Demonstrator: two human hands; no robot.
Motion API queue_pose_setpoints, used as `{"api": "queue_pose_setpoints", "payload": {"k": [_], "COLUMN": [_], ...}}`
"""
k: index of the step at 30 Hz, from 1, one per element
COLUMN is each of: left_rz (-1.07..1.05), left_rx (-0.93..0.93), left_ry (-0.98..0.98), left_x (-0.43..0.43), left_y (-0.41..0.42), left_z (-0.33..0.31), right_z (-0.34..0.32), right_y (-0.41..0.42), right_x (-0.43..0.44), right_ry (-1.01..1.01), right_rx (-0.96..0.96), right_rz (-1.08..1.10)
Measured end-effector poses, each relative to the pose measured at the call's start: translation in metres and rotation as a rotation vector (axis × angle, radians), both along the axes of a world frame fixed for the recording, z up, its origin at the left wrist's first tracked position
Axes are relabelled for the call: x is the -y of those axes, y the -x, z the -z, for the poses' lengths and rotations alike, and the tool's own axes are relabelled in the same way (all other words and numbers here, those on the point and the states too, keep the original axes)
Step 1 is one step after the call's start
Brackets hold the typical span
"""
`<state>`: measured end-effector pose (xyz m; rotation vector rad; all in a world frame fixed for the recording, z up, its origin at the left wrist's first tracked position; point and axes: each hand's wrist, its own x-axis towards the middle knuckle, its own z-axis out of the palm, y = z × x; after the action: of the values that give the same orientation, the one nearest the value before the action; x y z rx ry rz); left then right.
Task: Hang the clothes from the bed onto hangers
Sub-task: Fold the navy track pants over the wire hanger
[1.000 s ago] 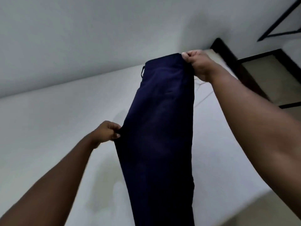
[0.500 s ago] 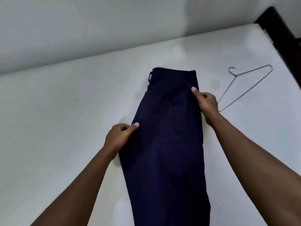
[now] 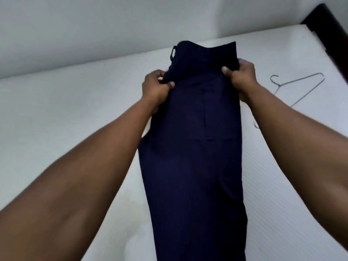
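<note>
Here we see a pair of dark navy blue cloth trousers (image 3: 190, 147) stretched lengthwise over the flat white mattress of the bed (image 3: 75, 113), with the waistband at the far end and the legs running toward us and out of the lower edge of the view. The person's left hand (image 3: 156, 89) pinches the left edge of the cloth a little below the waistband. Its thumb (image 3: 170, 84) presses on top of the fabric and the other fingers curl around the edge, so this hand is closed on the trousers. The right hand (image 3: 241, 80) clamps the opposite edge at almost the same height, thumb on top and fingers tucked behind the cloth. Between the two grips the fabric is pulled flat. Above them the waistband rises in front of the pale grey wall (image 3: 94, 25), and we cannot tell how much of the garment rests on the mattress. A small dark loop sticks out just above the left grip, and below the right grip we notice the seam of a pocket. To the right of the right grip, near it but apart, a thin grey wire hanger (image 3: 301, 79) lies flat on the mattress, its hook turned toward the trousers. Far beyond it, a dark bed frame corner (image 3: 323, 19) shows.
</note>
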<state>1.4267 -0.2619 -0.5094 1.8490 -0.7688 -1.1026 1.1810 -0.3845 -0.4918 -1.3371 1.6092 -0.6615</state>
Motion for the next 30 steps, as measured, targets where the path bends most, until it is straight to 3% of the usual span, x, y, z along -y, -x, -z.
{"api": "queue_pose_setpoints", "payload": {"k": [4, 11, 15, 21, 27, 30], "left_rz": [-0.001, -0.162, -0.188, 0.024, -0.001, 0.007], "left_rx": [0.198, 0.228, 0.145, -0.027, -0.288, -0.254], "left_ry": [-0.136, -0.278, -0.354, -0.506, -0.527, -0.508], "left_x": [-0.005, -0.213, -0.327, -0.472, -0.592, -0.629], "left_y": [-0.012, 0.026, 0.084, 0.177, 0.229, 0.245], "left_z": [0.002, 0.01, 0.003, -0.017, -0.013, -0.02], "right_z": [0.002, 0.023, 0.022, 0.01, 0.024, 0.02], "right_y": [0.003, 0.085, 0.128, 0.177, 0.217, 0.234], "right_x": [0.0, -0.192, -0.324, -0.502, -0.629, -0.667], "right_ry": [-0.052, -0.25, -0.366, -0.541, -0.555, -0.506], "right_rx": [-0.291, -0.103, -0.024, 0.001, 0.021, 0.02], "right_rz": [-0.076, 0.185, 0.19, 0.045, -0.08, -0.036]}}
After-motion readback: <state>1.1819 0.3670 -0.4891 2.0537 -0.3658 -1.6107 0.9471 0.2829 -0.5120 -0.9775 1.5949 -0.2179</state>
